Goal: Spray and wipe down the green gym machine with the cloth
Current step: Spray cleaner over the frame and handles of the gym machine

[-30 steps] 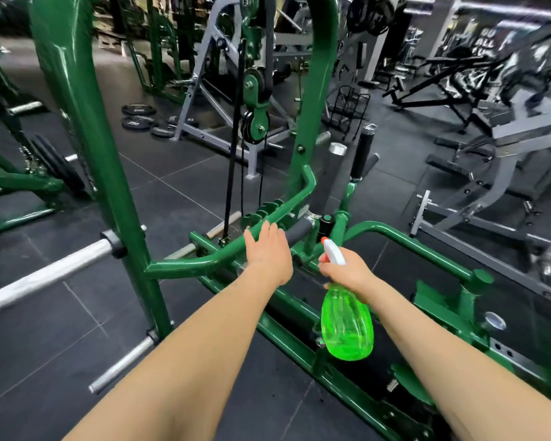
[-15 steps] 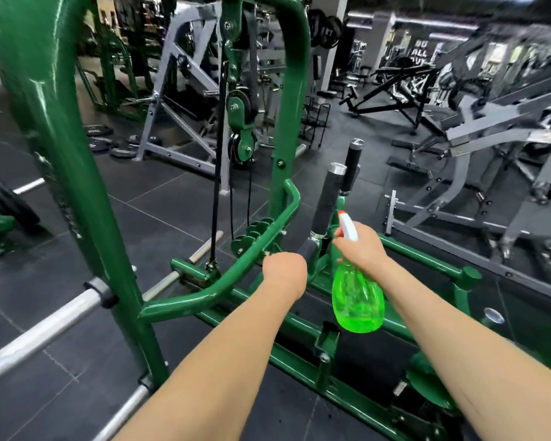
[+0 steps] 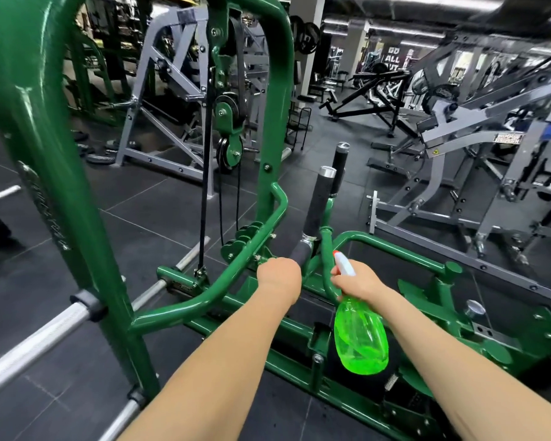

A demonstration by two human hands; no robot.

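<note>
Head view, looking down along two bare forearms at a green gym machine (image 3: 204, 300), its curved lower rail running left to right just beyond the hands. The left hand (image 3: 279, 280) is curled into a fist at the point where that rail meets a black foam handle (image 3: 318, 208) rising behind it; what the fingers enclose cannot be told, and no cloth is visible, so it may be bunched inside the fist or absent. Just right of the rail's end, the right hand (image 3: 358, 281) is wrapped around the neck of a green spray bottle (image 3: 361, 338), white nozzle pointing up toward the handle, the translucent body hanging below. The bottle looks like thin, light plastic, likely slippery if wet, best held at the neck with a finger on the trigger. The machine is rigid, glossy painted steel, fixed and heavy; it should take firm wiping pressure, while the foam handle would give slightly. Grey machines (image 3: 458, 138) stand well beyond.
</note>
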